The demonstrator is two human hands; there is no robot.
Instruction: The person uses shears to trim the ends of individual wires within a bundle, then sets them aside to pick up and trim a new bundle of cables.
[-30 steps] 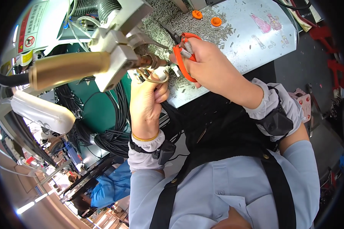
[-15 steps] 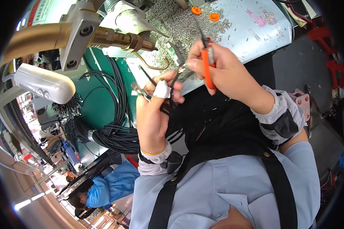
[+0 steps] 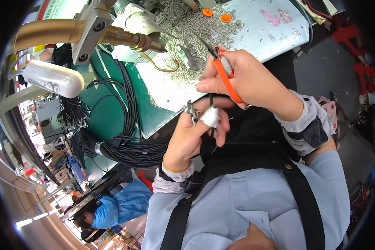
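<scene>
My right hand (image 3: 248,79) is wrapped round orange-handled pliers (image 3: 226,81), their dark pointed jaws aimed up and away to the left. Below and to the left, my left hand (image 3: 191,135) has its fingers closed on a short black cable (image 3: 211,100), which runs down between them. White tape wraps the left thumb. Small metal connector pieces (image 3: 191,109) stick out beside that thumb; how they join the cable is hidden. The two hands are close together over the black apron (image 3: 246,150), in front of a heap of small metal parts (image 3: 187,25).
A brass-coloured nozzle (image 3: 131,38) on a clamp, with a thin bent tube, reaches over the bench from the left. Coiled black cables (image 3: 125,152) lie on the green mat (image 3: 100,104). Two orange caps (image 3: 226,18) sit by the heap. A co-worker in blue (image 3: 121,206) is at lower left.
My left hand has moved right and toward me with the cable. The right hand has turned the pliers so their jaws tilt further left.
</scene>
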